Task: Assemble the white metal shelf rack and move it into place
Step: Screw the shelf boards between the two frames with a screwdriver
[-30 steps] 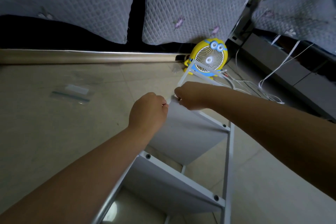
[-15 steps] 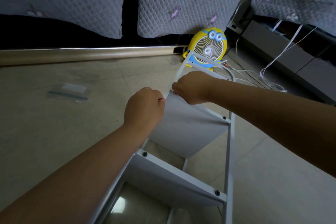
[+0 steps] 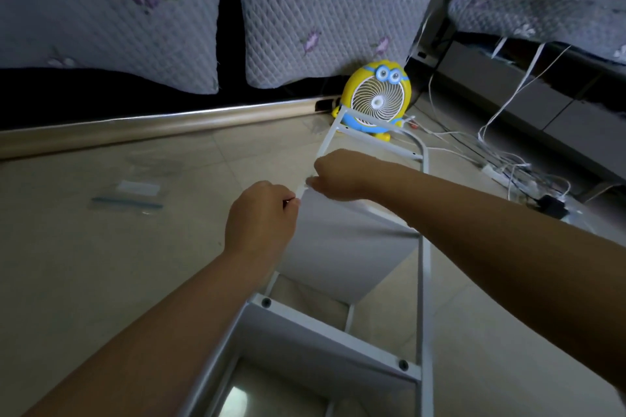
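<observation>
Left hand (image 3: 261, 217), right hand (image 3: 338, 174) barely shifted; shelf rack (image 3: 338, 247) rail between grips

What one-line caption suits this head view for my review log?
Curled left hand and right hand meet at a shelf corner on the white rack; yellow fan stands beyond.

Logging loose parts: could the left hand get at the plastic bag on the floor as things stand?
Probably yes. The bag lies on the floor left of the left hand, with nothing between them. That hand pinches at the rack, though, and would have to let go first.
</observation>
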Action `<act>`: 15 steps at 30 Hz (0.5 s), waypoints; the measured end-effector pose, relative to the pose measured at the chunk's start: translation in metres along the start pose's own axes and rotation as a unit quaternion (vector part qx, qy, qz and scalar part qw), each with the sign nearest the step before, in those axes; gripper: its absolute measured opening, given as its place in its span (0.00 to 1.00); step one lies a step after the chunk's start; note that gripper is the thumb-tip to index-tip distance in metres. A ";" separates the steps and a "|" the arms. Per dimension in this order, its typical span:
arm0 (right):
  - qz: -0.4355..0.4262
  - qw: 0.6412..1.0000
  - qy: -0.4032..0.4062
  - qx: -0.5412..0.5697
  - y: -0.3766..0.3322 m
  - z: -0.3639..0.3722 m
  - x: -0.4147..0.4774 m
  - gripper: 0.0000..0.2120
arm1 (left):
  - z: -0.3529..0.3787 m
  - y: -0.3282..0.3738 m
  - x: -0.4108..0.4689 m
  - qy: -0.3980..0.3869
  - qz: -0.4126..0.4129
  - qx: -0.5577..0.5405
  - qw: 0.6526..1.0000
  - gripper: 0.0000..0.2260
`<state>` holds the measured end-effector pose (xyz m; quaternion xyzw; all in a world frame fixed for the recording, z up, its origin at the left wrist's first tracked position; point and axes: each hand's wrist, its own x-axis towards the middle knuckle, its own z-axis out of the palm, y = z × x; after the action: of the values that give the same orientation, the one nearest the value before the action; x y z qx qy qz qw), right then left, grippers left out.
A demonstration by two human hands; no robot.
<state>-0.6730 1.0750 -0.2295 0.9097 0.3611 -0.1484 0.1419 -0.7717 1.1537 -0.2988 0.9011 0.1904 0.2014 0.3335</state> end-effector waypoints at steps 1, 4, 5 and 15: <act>-0.037 0.998 0.025 -0.045 0.005 0.002 -0.002 0.14 | 0.000 0.000 0.000 0.003 0.000 -0.003 1.000 0.11; -0.131 0.979 0.072 -0.142 0.014 0.004 -0.003 0.12 | 0.000 -0.001 0.001 0.009 0.005 -0.002 1.000 0.11; -0.140 0.975 0.083 -0.150 0.015 0.005 -0.001 0.12 | 0.000 -0.001 0.001 0.011 0.005 -0.003 1.000 0.11; 0.005 0.999 0.037 0.034 -0.002 0.012 0.009 0.13 | 0.003 -0.003 0.002 0.021 0.025 0.005 0.999 0.11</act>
<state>-0.6702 1.0776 -0.2442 0.9205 0.3564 -0.1263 0.0980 -0.7694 1.1550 -0.3023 0.9030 0.1753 0.2273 0.3196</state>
